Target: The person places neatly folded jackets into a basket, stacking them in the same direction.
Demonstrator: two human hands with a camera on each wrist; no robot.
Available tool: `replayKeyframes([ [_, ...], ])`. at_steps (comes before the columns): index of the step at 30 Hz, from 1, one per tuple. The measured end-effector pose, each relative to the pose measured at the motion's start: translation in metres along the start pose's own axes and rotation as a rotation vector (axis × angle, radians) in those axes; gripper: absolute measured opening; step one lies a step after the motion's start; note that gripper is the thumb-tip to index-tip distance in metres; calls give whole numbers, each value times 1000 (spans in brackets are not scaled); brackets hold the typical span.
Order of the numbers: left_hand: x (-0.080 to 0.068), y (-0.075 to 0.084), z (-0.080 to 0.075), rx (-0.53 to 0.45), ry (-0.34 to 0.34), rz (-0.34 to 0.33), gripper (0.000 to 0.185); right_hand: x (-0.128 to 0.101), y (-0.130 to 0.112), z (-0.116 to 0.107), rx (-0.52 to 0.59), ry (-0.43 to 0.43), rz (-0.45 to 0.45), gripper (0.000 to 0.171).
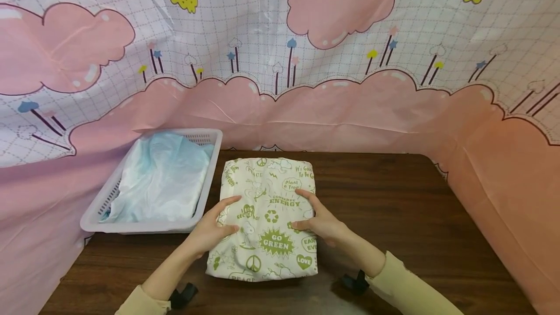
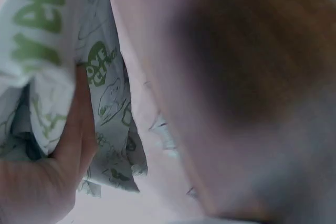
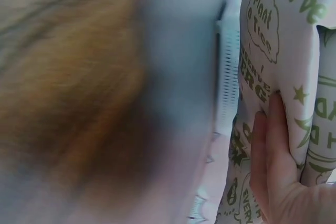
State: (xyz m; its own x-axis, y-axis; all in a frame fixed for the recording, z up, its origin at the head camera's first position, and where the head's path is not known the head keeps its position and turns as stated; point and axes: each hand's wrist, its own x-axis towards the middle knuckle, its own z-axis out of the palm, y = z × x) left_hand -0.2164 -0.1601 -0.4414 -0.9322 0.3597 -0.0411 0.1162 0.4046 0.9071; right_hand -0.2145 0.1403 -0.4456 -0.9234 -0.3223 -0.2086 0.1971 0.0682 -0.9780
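Observation:
A white cloth with green print (image 1: 275,215), folded into a thick rectangle, lies in front of me on the dark wooden table (image 1: 393,208). My left hand (image 1: 212,230) holds its left side, thumb and forefinger spread over the top. On the opposite side my right hand (image 1: 323,220) grips the cloth, thumb and forefinger likewise on the upper face. The other fingers are mostly hidden at the sides. In the right wrist view, straight fingers (image 3: 273,140) lie along the printed fabric. Loose layers show around the fingers (image 2: 76,129) in the left wrist view.
A white plastic basket (image 1: 203,208) stands at the left, holding a pale blue and white cloth (image 1: 162,179). Behind the table hangs a pink and white patterned curtain (image 1: 280,120), which also runs down both sides. Dark straps (image 1: 183,295) sit at the wrists.

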Motion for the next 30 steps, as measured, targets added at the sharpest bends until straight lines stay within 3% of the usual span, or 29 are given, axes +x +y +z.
replayKeyframes([
  [7, -6, 25, -20, 14, 6, 89, 68, -5, -25, 2, -66, 19, -43, 87],
  [16, -8, 41, -49, 76, 43, 104, 68, 3, -47, 16, -37, -1, -93, 87],
  [23, -6, 43, -80, 125, 29, 106, 70, 21, -58, 38, 23, -21, -114, 85],
  [30, -1, 37, -114, 222, 36, 97, 74, 48, -66, 64, -19, 17, -147, 83],
])
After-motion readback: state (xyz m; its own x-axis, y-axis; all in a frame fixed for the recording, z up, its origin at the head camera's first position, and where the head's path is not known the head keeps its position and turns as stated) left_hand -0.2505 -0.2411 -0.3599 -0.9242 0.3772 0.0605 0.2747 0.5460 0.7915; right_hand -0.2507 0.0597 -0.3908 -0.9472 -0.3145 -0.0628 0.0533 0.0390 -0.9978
